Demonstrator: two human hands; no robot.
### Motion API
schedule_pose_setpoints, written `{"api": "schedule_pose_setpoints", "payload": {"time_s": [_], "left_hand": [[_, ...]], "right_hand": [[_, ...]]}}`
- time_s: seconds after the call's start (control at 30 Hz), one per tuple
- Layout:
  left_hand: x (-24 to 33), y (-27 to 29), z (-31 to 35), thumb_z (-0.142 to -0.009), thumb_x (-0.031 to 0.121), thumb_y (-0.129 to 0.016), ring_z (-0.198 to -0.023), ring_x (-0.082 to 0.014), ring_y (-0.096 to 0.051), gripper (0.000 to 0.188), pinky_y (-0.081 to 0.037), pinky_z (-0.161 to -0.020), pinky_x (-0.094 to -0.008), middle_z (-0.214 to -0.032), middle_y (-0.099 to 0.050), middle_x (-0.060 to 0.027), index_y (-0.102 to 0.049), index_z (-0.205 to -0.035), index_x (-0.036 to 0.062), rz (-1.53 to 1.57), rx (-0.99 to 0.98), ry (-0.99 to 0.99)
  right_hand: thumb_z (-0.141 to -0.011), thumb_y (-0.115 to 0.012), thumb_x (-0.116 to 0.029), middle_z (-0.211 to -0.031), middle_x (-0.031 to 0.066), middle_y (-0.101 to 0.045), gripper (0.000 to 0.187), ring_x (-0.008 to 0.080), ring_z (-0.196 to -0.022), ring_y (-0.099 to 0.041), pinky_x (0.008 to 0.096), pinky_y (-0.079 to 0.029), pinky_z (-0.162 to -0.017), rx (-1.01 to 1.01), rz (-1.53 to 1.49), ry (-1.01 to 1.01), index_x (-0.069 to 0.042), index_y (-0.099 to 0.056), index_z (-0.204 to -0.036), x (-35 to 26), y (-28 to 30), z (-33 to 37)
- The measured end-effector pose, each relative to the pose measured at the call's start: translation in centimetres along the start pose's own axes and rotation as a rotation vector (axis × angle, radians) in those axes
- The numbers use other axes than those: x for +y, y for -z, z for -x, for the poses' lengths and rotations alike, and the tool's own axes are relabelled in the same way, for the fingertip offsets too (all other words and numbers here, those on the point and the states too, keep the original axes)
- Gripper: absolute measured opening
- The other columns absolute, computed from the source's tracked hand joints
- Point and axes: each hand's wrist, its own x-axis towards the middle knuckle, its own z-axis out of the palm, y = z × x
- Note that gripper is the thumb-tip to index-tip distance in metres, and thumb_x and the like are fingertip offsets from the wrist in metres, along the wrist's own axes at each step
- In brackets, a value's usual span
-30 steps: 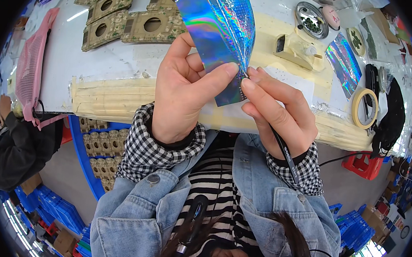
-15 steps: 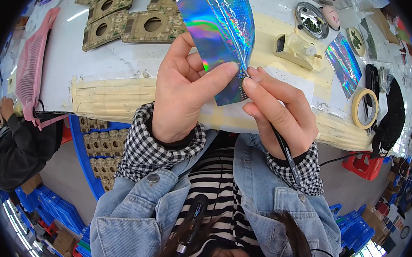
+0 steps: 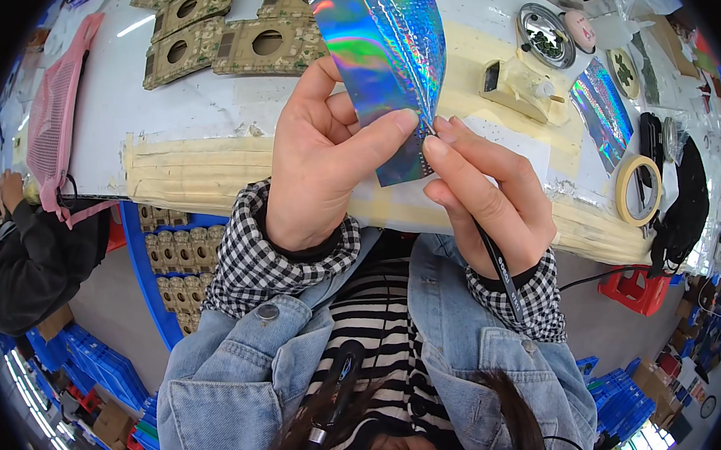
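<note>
My left hand [image 3: 324,151] pinches a shiny blue holographic sheet [image 3: 381,51] between thumb and fingers, lifting it tilted above the table. Rows of tiny marks run down the sheet's right part. Slim black tweezers [image 3: 496,255] are gripped in my right hand [image 3: 497,184], their shaft slanting back past the palm to the cuff. Their fine tip meets the sheet beside my left thumb. Whether a small piece sits at the tip is too small to tell.
Camouflage-patterned pieces with round holes [image 3: 182,49] lie at the back left. A beige block [image 3: 516,92], a round metal dish [image 3: 546,37], another holographic sheet [image 3: 601,115] and a tape roll [image 3: 638,190] stand to the right. A pink mesh bag [image 3: 57,112] hangs over the left edge.
Reflections on the holographic sheet have shifted slightly as it tilts a little. Both hands keep nearly the same place and grip.
</note>
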Motion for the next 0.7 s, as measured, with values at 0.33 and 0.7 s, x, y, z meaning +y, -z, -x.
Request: {"api": "schedule_pose_setpoints", "payload": {"time_s": [0.33,0.7], "left_hand": [[-0.2,0.1,-0.1,-0.084,-0.007,-0.063,-0.097,-0.0156,-0.065,0.042,-0.052,-0.085,-0.0272,-0.106,-0.067,-0.0128,-0.043,-0.12,0.0003,-0.008,0.004,-0.013],[-1.0,0.5,-0.1,-0.091,-0.001,-0.057,-0.098,-0.0131,-0.061,0.035,-0.048,-0.089,-0.0286,-0.107,-0.065,-0.0076,-0.044,-0.123,0.001,0.034,0.093,-0.27]], "right_hand": [[-0.071,-0.077,-0.004,-0.105,0.0134,-0.064,0.042,0.026,-0.098,-0.065,0.0421,-0.055,-0.091,-0.024,-0.035,-0.039,-0.007,-0.068,-0.112,-0.3,0.3,-0.1],[-0.068,-0.077,-0.015,-0.089,0.0065,-0.065,0.034,0.023,-0.086,-0.064,0.0418,-0.056,-0.083,-0.107,0.166,0.057,-0.007,-0.071,-0.101,1.1,1.1,1.6]]}}
